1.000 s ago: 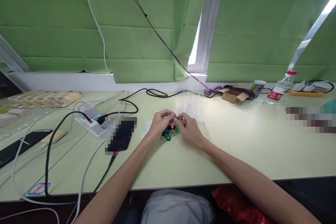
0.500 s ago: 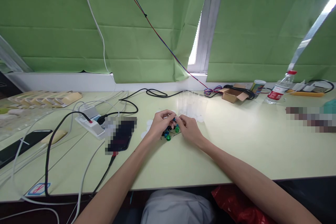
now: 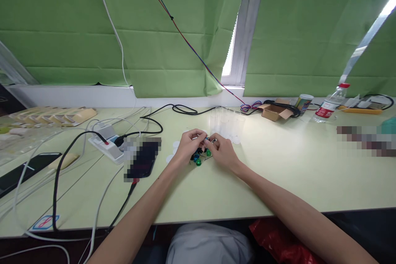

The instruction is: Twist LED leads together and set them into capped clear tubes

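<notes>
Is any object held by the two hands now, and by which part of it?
A small bluish piece seems pinched between the left hand and right hand; which part they grip cannot be told.

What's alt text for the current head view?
Left hand and right hand pinch a small, mostly hidden blue piece, beside green and blue parts on a pale table; clear containers stand beyond, a smartphone lies left.

I can read no words from here. The red label (image 3: 324, 110) on the bottle (image 3: 330, 103) bears pale lettering too small to make out; a sticker (image 3: 45, 222) on the table (image 3: 278, 177) shows a red looped sign framed in blue.
</notes>
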`<state>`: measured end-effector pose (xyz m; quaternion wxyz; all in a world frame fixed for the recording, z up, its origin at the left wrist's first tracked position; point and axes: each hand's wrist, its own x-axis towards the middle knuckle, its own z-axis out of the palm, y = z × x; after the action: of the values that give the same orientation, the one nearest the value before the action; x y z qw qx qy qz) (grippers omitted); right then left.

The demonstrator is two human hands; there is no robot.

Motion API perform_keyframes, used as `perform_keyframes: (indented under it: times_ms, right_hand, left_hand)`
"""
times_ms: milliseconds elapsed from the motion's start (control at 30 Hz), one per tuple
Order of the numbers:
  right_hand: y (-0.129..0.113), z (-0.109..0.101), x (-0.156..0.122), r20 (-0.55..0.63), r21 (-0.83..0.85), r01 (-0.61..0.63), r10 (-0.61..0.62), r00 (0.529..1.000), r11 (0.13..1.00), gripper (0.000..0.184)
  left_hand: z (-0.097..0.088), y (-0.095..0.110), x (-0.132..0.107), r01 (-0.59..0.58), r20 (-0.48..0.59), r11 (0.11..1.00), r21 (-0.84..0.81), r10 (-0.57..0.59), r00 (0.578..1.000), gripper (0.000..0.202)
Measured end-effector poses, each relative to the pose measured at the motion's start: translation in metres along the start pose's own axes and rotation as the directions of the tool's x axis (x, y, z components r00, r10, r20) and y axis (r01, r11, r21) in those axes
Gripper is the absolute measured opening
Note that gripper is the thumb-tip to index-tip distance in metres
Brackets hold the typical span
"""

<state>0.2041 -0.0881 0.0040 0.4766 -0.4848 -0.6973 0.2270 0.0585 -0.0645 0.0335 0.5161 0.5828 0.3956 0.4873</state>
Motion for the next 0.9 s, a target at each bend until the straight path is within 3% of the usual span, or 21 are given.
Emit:
perform_keyframes:
  times_ms: [567, 900]
  right_hand:
    - [-0.0020, -0.0010, 0.0011, 0.021, -0.039, 0.032, -0.031, 0.999, 0.999, 0.045]
    - [-0.0018, -0.0008, -0.0003, -0.003, -0.017, -0.006, 0.006, 1.000, 1.000, 0.027]
  left_hand:
    - [-0.0001, -0.0013, 0.0014, 0.013, 0.009, 1.000, 0.009, -0.013, 1.000, 0.026]
    - [0.0010, 0.0022, -0.0011, -0.003, -0.001, 1.000, 0.000, 0.003, 1.000, 0.027]
